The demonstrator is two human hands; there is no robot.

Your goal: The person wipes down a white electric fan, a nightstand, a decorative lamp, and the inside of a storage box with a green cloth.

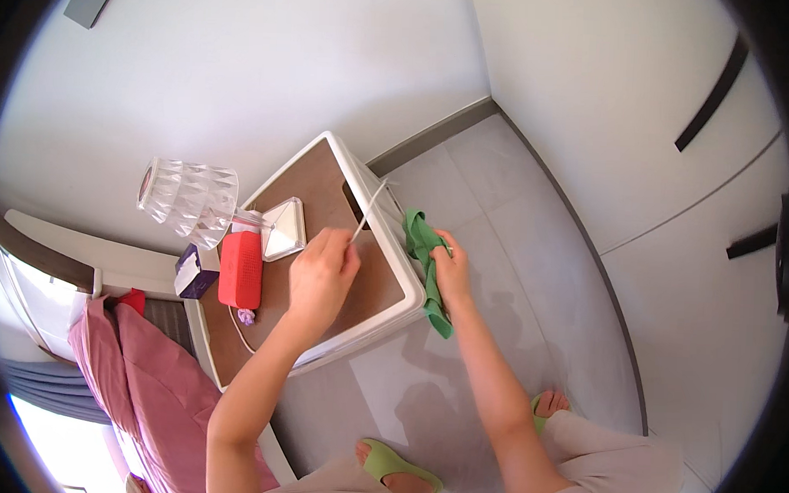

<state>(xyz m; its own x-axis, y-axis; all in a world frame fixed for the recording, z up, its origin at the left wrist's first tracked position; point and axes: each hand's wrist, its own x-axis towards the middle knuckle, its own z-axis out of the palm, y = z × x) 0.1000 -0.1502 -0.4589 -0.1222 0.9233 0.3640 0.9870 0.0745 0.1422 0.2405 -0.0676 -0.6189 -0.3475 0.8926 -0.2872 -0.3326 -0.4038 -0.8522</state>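
In the head view, the person's left hand (318, 272) is over the brown-topped, white-rimmed desk (374, 285), a little toward eight o'clock from the centre. Its fingers are curled in, thumb and forefinger pinching a thin white cord (370, 211) that rises toward one o'clock, its far end near the desk's rim. Another stretch of white cord shows at eight o'clock from this hand — the forearm hides whether the two join.

The right hand (450, 268), at about four o'clock from the centre, is just beyond the desk's edge. Its fingers pinch a crumpled green cloth (423, 240), which hangs beside the rim toward six o'clock; whether it touches the desk cannot be told.

Around the left hand, the lamp's square white base (282, 234) sits between ten and eleven o'clock, its clear faceted shade (192, 196) at ten. At nine o'clock stands a red box (241, 272) with a dotted face, and past it a dark purple tissue box (200, 276). A small lilac thing (246, 317) lies at eight — farther that way, a pink bed cover (160, 364). A green slipper (404, 466) is on the grey floor (496, 311) at five o'clock.
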